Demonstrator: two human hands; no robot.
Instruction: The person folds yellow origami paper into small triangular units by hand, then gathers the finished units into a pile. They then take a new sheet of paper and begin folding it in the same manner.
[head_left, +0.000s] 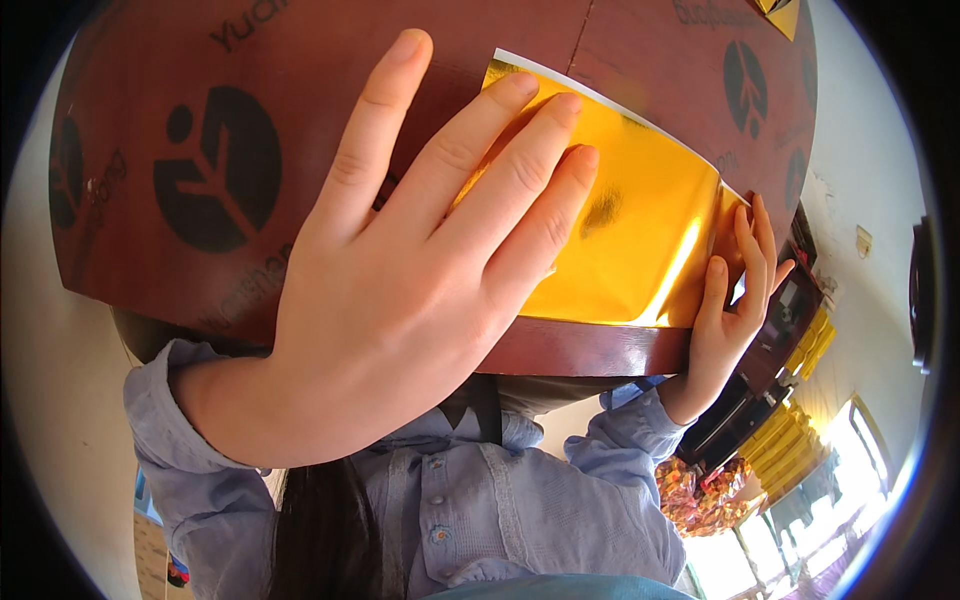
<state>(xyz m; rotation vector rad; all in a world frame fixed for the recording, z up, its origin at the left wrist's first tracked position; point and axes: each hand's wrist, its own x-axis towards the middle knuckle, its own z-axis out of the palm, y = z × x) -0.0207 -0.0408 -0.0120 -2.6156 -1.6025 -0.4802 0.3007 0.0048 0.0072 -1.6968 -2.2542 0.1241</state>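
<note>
A sheet of gold foil paper with a white far edge lies on the red-brown board tabletop, close to its near edge. My left hand rests palm down over the left part of the sheet. Its little finger stands apart over bare board, the other fingertips touch the foil, and the thumb is hidden. At the sheet's right end, the paper bends up between the thumb and fingers of my right hand.
A folded gold paper piece lies at the far right of the tabletop. Beyond the right side stand a dark cabinet, stacked yellow bundles and a shiny orange-red pile. The tabletop's curved front edge is near my body.
</note>
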